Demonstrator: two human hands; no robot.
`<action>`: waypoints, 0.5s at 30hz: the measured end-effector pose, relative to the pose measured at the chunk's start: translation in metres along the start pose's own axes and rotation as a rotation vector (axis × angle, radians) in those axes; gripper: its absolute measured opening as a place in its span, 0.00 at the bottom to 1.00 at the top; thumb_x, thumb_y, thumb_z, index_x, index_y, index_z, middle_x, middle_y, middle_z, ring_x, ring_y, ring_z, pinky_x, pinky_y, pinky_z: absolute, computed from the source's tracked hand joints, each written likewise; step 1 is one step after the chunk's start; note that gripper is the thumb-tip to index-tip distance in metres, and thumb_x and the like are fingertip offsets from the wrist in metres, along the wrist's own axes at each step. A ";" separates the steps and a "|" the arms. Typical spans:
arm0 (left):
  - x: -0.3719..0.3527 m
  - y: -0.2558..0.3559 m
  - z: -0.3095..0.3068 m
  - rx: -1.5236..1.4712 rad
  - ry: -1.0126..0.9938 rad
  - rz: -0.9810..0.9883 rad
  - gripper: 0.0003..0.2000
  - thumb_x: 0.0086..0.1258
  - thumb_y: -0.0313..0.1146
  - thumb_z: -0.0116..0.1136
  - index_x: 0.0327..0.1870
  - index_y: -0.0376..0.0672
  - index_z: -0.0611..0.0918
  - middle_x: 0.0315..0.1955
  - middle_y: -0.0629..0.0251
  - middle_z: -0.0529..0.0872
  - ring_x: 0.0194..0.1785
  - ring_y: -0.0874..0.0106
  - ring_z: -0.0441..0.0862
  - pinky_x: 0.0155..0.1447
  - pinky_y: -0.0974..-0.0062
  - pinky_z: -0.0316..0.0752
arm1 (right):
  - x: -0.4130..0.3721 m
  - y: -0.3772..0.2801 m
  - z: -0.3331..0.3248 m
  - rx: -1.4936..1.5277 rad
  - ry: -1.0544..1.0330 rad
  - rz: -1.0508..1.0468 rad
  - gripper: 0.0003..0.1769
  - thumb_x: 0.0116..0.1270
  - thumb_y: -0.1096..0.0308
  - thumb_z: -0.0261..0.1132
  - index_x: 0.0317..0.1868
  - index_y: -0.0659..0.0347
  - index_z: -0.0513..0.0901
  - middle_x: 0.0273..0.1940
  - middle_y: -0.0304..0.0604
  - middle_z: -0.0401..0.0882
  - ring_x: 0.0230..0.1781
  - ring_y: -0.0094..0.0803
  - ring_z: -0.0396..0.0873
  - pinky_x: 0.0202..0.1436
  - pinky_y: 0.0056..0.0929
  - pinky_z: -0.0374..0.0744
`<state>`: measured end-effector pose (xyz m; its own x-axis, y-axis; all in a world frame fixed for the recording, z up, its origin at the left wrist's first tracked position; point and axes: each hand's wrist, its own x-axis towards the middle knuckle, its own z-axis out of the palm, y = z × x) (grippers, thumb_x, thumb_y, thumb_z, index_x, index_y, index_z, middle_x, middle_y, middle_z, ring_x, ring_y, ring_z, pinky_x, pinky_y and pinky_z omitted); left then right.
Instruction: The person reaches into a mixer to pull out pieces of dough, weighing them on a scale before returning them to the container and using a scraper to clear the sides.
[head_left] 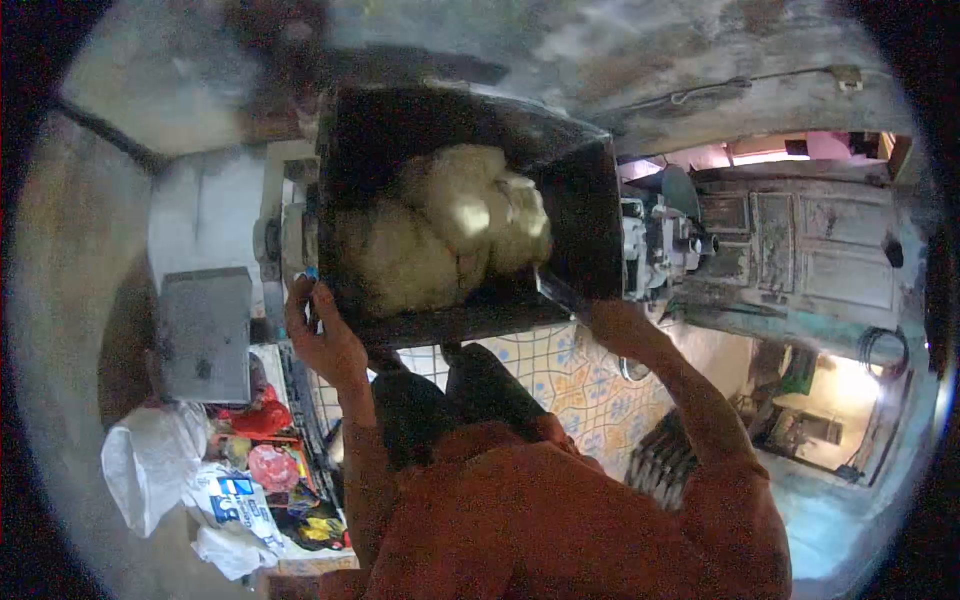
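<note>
A dark, box-shaped trough (470,328) stands in front of me. Large pale lumps that look like dough (400,255) are heaped in it, shiny at the upper right. My right hand (622,328) is closed round a flat-bladed metal tool (560,292). Its blade reaches over the trough's near right wall, the tip close to the lumps. My left hand (325,325) is at the trough's near left corner, fingers curled beside a small blue piece (312,273). I cannot tell what lies within those fingers.
Machine parts (665,240) adjoin the trough's right side. On the left are a grey metal box (205,335), a white sack (155,465) and several coloured packets (275,468). Patterned tiles (590,390) cover the floor; a worn wooden door (835,240) is at right.
</note>
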<state>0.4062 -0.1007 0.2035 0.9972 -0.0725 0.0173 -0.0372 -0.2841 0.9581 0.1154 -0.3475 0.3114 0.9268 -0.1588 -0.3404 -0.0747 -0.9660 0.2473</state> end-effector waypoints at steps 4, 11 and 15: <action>0.001 0.001 -0.003 0.024 -0.012 0.020 0.15 0.72 0.36 0.58 0.52 0.34 0.80 0.47 0.54 0.83 0.51 0.62 0.80 0.56 0.64 0.73 | 0.003 -0.016 0.009 0.723 -0.380 0.484 0.15 0.68 0.69 0.55 0.53 0.62 0.77 0.34 0.53 0.82 0.27 0.47 0.82 0.28 0.45 0.80; 0.002 -0.003 -0.005 -0.030 -0.043 0.015 0.18 0.73 0.41 0.56 0.53 0.33 0.79 0.47 0.53 0.83 0.52 0.62 0.80 0.53 0.66 0.75 | 0.003 -0.051 0.026 0.172 -0.023 0.259 0.14 0.65 0.70 0.57 0.50 0.64 0.76 0.31 0.49 0.81 0.28 0.41 0.83 0.30 0.42 0.81; 0.001 0.009 -0.004 -0.007 -0.039 0.016 0.19 0.73 0.42 0.56 0.53 0.33 0.78 0.48 0.53 0.82 0.51 0.62 0.80 0.53 0.66 0.76 | 0.011 -0.097 -0.031 0.069 -0.065 0.372 0.09 0.63 0.72 0.58 0.43 0.65 0.74 0.26 0.46 0.78 0.26 0.38 0.82 0.28 0.39 0.80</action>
<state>0.4070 -0.0994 0.2131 0.9932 -0.1141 0.0212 -0.0521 -0.2755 0.9599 0.1445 -0.2490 0.3120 0.8065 -0.5114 -0.2967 -0.4278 -0.8512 0.3042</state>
